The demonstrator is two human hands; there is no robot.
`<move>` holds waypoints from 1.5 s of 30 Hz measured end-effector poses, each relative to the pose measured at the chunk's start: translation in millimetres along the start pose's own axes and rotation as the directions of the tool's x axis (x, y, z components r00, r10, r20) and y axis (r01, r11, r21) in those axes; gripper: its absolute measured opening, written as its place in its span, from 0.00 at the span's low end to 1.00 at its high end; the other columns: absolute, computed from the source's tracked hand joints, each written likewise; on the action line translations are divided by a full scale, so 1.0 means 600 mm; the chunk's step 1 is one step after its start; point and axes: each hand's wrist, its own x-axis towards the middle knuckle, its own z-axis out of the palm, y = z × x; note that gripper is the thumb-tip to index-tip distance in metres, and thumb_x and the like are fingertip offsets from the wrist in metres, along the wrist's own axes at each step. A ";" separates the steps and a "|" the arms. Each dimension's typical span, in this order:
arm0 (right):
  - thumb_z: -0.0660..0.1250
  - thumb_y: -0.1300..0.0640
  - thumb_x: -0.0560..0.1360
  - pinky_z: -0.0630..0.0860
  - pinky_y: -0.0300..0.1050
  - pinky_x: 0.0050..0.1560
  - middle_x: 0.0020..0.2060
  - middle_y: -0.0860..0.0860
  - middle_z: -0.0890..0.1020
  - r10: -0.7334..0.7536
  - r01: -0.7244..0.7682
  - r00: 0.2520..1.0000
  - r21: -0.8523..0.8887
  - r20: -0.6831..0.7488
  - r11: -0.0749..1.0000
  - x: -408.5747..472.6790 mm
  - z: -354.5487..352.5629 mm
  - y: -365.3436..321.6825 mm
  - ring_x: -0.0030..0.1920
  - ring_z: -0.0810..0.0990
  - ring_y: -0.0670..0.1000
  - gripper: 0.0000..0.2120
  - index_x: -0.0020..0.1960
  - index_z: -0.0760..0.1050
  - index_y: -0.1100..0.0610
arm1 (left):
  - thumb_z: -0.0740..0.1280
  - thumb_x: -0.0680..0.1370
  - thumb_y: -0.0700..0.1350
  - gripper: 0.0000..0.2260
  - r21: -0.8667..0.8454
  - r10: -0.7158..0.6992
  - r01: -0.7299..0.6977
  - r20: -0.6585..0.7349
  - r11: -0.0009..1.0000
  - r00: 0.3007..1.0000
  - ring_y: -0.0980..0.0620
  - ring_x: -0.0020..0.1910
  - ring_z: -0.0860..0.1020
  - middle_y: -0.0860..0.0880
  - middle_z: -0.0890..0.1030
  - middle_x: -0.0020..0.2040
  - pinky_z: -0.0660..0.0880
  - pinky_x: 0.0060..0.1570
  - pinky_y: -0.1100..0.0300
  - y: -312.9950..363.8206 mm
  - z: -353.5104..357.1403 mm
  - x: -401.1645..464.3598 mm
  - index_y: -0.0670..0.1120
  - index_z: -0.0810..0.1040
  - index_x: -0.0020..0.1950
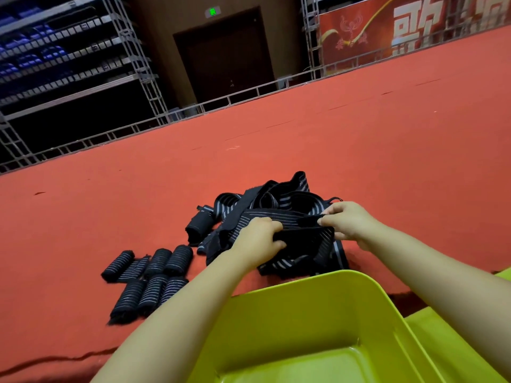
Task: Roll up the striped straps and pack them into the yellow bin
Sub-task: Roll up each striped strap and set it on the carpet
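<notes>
A tangled heap of black straps with grey stripes lies on the red carpet in the middle of the view. My left hand grips one strap from the heap at its left part, and my right hand pinches the same strap further right, holding it stretched between them. Several rolled straps lie side by side on the carpet to the left, with one more roll by the heap. The yellow bin stands open right in front of me, with nothing in the part that shows.
The red carpet spreads wide beyond the heap, edged by a low metal truss rail at the back. A dark cable runs across the carpet at lower left. A second yellow surface sits right of the bin.
</notes>
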 end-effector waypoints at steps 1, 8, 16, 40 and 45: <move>0.69 0.61 0.74 0.80 0.53 0.49 0.41 0.57 0.77 -0.006 0.005 1.000 0.040 0.010 0.999 -0.006 -0.004 -0.006 0.41 0.76 0.53 0.04 0.41 0.76 0.58 | 0.69 0.76 0.46 0.08 -0.126 -0.037 0.029 -0.058 0.992 0.998 0.46 0.55 0.74 0.47 0.78 0.52 0.71 0.51 0.55 0.004 -0.010 -0.002 0.45 0.79 0.52; 0.69 0.53 0.75 0.76 0.50 0.52 0.54 0.54 0.78 -0.206 0.200 0.977 -0.083 -0.059 0.976 -0.063 0.005 -0.043 0.53 0.79 0.55 0.12 0.56 0.72 0.53 | 0.70 0.75 0.41 0.11 -0.743 -0.243 0.041 -0.165 0.668 0.956 0.59 0.34 0.74 0.59 0.77 0.33 0.69 0.35 0.65 0.054 -0.094 -0.019 0.55 0.77 0.37; 0.64 0.69 0.77 0.75 0.28 0.41 0.54 0.50 0.77 -0.214 0.190 0.941 0.114 0.261 0.975 -0.108 0.045 -0.091 0.47 0.78 0.40 0.16 0.62 0.69 0.56 | 0.66 0.74 0.32 0.07 -0.879 -0.222 -0.016 -0.138 0.477 0.965 0.48 0.39 0.76 0.47 0.77 0.37 0.75 0.38 0.52 0.098 -0.149 -0.018 0.43 0.76 0.40; 0.63 0.72 0.75 0.81 0.47 0.45 0.52 0.53 0.80 -0.058 0.159 0.953 -0.329 0.297 0.931 -0.066 -0.035 -0.064 0.49 0.81 0.56 0.18 0.53 0.78 0.50 | 0.69 0.77 0.46 0.10 -0.277 -0.272 0.247 -0.056 0.929 0.961 0.50 0.60 0.75 0.53 0.79 0.58 0.65 0.67 0.48 -0.021 -0.037 -0.013 0.50 0.77 0.58; 0.54 0.69 0.78 0.71 0.44 0.41 0.55 0.53 0.81 -0.207 0.236 0.969 -0.246 0.137 0.940 -0.058 -0.013 -0.082 0.47 0.79 0.52 0.19 0.56 0.78 0.52 | 0.67 0.75 0.38 0.13 -0.312 -0.214 0.174 -0.101 0.934 0.971 0.52 0.56 0.76 0.61 0.76 0.43 0.69 0.63 0.47 -0.019 -0.048 -0.021 0.58 0.75 0.41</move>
